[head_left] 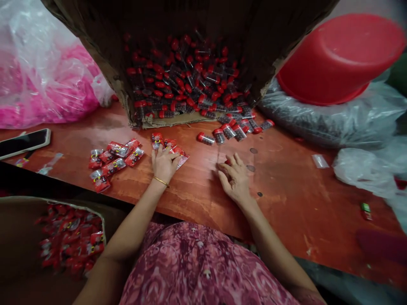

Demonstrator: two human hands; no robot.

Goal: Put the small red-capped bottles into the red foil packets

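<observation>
My left hand (163, 163) lies flat on a few red sachets (171, 148) on the reddish-brown table (197, 186), fingers spread over them. A bigger pile of red sachets (111, 163) sits just to its left. My right hand (233, 176) rests on the table with fingers curled around something small and red; what it is stays hidden. Several small red-capped vials (229, 129) lie loose beyond it, spilling from a tipped cardboard box (187, 76) full of them.
A phone (23, 143) lies at the far left. A pink-filled plastic bag (41, 80) stands at the back left. A red basin (337, 59) rests on a dark plastic bag (327, 118) at the right. A box of red sachets (70, 239) sits by my left knee.
</observation>
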